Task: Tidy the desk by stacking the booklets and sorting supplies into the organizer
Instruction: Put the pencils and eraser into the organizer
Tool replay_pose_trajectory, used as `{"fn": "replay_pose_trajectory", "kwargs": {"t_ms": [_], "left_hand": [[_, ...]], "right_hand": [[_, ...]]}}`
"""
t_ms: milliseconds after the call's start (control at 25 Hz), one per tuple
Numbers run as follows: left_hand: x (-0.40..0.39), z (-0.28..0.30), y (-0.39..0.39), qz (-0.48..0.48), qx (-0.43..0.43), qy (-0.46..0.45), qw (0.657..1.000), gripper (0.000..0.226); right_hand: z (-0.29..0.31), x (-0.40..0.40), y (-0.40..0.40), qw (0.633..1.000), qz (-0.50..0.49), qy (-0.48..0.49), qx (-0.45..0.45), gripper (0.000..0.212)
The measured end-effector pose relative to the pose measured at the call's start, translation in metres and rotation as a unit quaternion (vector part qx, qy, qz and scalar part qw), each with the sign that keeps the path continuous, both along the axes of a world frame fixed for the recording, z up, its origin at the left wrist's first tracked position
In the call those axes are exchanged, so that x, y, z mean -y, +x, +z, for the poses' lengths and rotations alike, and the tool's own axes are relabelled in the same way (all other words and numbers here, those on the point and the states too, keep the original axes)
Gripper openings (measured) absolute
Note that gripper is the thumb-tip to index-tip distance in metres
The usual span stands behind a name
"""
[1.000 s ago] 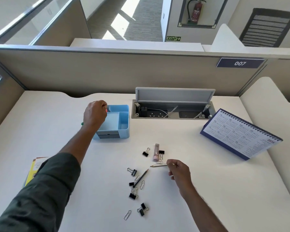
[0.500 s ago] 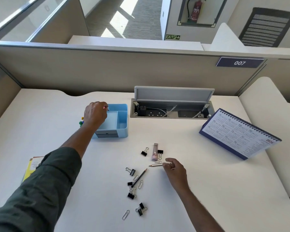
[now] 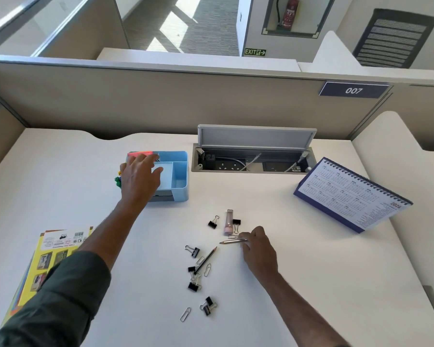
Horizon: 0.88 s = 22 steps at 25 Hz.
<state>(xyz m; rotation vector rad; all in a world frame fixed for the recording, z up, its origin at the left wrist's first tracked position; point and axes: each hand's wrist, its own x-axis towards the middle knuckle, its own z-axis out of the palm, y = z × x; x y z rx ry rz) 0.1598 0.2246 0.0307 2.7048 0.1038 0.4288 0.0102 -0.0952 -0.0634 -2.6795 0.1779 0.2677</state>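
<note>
Change: your left hand, curled at the organizer's back-left corner a second ago, now lies spread over the organizer, and something pink-orange shows at that back corner. Your right hand has barely shifted.
Left hand: fingers straight and fanned, holding nothing I can see.
Right hand: your right hand pinches the butt end of the silver pencil; whether it has left the desk I cannot tell.
Key relation: the organizer lies up and to the left of your right hand, well apart. The silver pencil's long axis runs nearly left to right, its tip pointing left, toward the organizer. Your left hand is already there, so it is the nearer one (judgement: either carry the pencil across or pass it over).
Pencils: two, the silver one in your grip and a dark pencil lying diagonally among the clips.
Binder clips: I count about seven black ones; the topmost sits just left of the pink tube, and some overlap, so the count is loose.
Paper clips: about four, the nearest at the bottom of the scatter.
Pins: a small coloured cluster just left of the organizer, mostly hidden.
Booklets: a stack with a yellow cover at the left edge, partly under your sleeve; number not readable.
Progress: most supplies still lie loose, so sorting looks early.
</note>
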Motion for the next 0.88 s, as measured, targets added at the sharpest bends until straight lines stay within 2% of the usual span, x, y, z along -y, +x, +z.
{"fn": "replay_pose_trajectory", "kwargs": {"t_ms": [240, 360, 480, 640, 800, 880], "left_hand": [[-0.004, 0.007, -0.027, 0.038, 0.009, -0.014, 0.999, 0.035], [0.009, 0.001, -0.054, 0.028, -0.021, -0.019, 0.999, 0.038], [0.032, -0.013, -0.088, -0.004, -0.042, -0.049, 0.998, 0.037], [0.068, -0.021, -0.123, -0.042, -0.087, -0.141, 0.985, 0.026], [0.091, -0.006, -0.136, -0.074, -0.120, -0.317, 0.938, 0.010], [0.095, 0.002, -0.135, -0.083, -0.137, -0.356, 0.921, 0.007]], "right_hand": [[-0.005, 0.003, -0.003, 0.999, 0.000, -0.018, 0.027, 0.009], [-0.006, 0.001, -0.007, 0.999, -0.005, 0.001, 0.032, 0.010], [0.002, -0.012, -0.012, 0.994, -0.019, 0.075, 0.073, 0.015], [0.028, -0.034, -0.009, 0.975, -0.019, 0.180, 0.129, 0.016], [0.059, -0.049, -0.003, 0.952, -0.030, 0.278, 0.125, 0.011], [0.069, -0.054, 0.000, 0.945, -0.034, 0.299, 0.124, 0.011]]}}
